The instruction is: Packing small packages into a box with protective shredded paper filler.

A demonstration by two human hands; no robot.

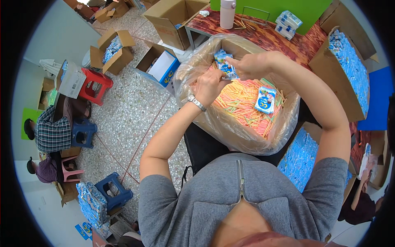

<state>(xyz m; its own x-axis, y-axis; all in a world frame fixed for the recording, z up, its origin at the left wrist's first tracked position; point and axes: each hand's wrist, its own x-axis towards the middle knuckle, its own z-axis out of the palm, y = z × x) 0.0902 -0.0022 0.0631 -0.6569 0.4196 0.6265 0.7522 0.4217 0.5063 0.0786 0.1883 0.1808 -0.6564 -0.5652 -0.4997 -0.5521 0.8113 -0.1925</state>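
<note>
1. Together, my left hand (208, 87) and right hand (252, 66) pinch a blue-white packet (223, 65) at the lined box's (243, 45) eleven o'clock.
2. Beneath lie coloured sticks (236, 98).
3. Another packet (265, 100) rests on them, at four o'clock.
4. Beyond, a pink bottle (227, 15) stands at twelve.

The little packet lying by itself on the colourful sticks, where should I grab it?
Probably pinch the packet by its two long side edges, coming from above: it lies on the loose sticks with its top uncovered, while the plastic liner rises around.
</note>
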